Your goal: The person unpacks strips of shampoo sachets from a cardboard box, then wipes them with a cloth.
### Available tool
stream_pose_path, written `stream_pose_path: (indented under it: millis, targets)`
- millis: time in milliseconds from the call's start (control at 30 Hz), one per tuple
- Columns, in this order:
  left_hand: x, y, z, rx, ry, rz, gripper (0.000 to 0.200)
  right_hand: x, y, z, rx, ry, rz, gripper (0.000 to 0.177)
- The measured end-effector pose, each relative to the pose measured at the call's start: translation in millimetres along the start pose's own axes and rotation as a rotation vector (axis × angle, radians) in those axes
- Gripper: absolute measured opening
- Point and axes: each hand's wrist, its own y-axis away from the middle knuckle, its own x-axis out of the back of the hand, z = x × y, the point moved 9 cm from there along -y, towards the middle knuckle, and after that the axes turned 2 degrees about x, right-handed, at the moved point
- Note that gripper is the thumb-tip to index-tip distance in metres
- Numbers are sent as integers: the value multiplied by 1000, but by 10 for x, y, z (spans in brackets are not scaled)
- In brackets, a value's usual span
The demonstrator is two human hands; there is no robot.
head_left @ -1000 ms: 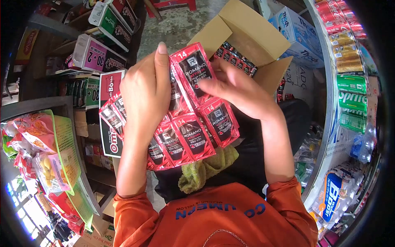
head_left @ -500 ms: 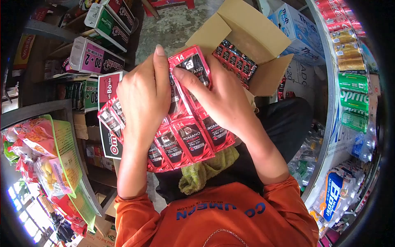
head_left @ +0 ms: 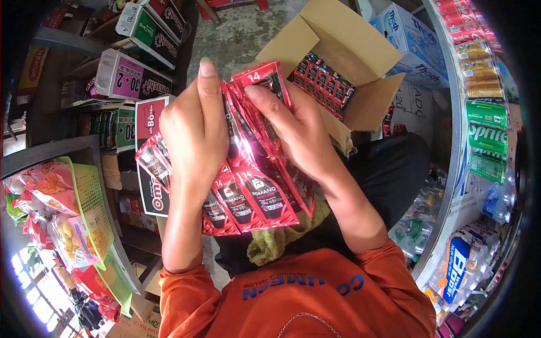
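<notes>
A bundle of red and black Romano sachets, joined in strips, is held up before my chest. My left hand is wrapped round its left part, thumb pointing up, with some sachets sticking out beyond the wrist side. On the right, my right hand grips the upper part, its thumb pressed on the front of a sachet marked 14. The strips bulge and fold between both hands. Below the sachets a green cloth lies on my lap.
An open cardboard box with more red sachets stands ahead on the right. Stacked cartons fill the left shelves, near a green basket. Cans and bottles line the right side.
My right thumb and the strip under it have tilted and shifted, and the sachets now fold inward between my hands. My left hand has moved slightly left.
</notes>
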Motion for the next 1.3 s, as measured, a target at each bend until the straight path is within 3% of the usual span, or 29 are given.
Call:
stream_pose_path:
  millis: [67,100,200,400,533,600,633,733,767,800,867,933,1000,1167,1233,1267,1300]
  targets:
    - [41,24,-21,43,71,37,54,-104,16,158,-149,-429,38,36]
    - [40,26,-24,41,73,37,54,-151,61,226,-278,-493,21,37]
    - [69,37,-41,39,102,60,53,-174,33,322,-326,-514,-29,38]
    - [92,60,-9,-19,-12,112,52,-30,-136,-42,-142,-154,-143,41]
    - [78,66,68,-69,-35,94,49,-77,-174,-82,-39,117,-40,41]
    - [74,68,103,-93,-54,106,47,12,-129,-306,248,310,131,37]
    - [63,76,113,-98,-60,115,47,34,-93,-281,177,457,122,29]
    - [44,73,88,-80,-30,89,47,21,1,-388,177,563,213,28]
    - [49,75,88,-83,-31,86,47,21,11,-440,320,502,273,33]
    - [58,80,87,-87,-17,82,47,16,9,-381,320,501,277,33]
    - [71,81,89,-95,-1,81,47,20,-48,-143,167,53,214,33]
    - [67,94,6,-18,45,69,49,-41,-66,-105,81,-78,138,32]
    - [50,87,-12,-5,49,66,51,-157,-63,124,-179,-431,119,34]
    - [54,82,-45,53,25,38,48,-212,-16,371,-431,-591,179,33]
    - [56,87,27,-33,-17,77,46,56,-69,-197,310,210,265,31]
    - [71,105,102,-117,-62,116,43,12,57,-506,494,511,331,29]
    - [88,110,111,-141,-42,130,40,-15,115,-557,557,611,342,27]
